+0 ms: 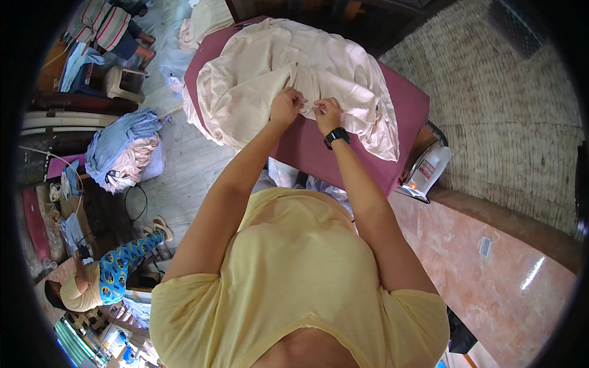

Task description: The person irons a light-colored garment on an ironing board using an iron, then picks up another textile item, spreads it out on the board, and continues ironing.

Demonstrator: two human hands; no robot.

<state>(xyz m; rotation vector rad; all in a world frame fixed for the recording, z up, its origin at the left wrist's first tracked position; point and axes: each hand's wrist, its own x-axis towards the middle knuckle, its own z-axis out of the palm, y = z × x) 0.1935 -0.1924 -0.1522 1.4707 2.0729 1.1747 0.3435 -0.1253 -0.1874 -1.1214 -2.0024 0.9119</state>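
Observation:
A cream-coloured cloth garment (245, 80) lies spread and wrinkled over a maroon-covered table (405, 104). At the garment's near edge, my left hand (286, 107) pinches a bit of the cloth between bent fingers. Just to its right, my right hand (328, 115), with a black watch on the wrist, has its fingers closed on the same edge. A short stretch of fabric runs between the two hands. The fingertips partly cover what they grip, and any small detail there is too fine to make out.
At the table's right end, a white appliance (427, 170) with a small orange light sits in a rack. Blue and pink clothes (126, 147) are heaped at left. A person in blue patterned trousers (126, 270) is lower left; another, partly visible, stands upper left. A white stool (124, 84) is nearby.

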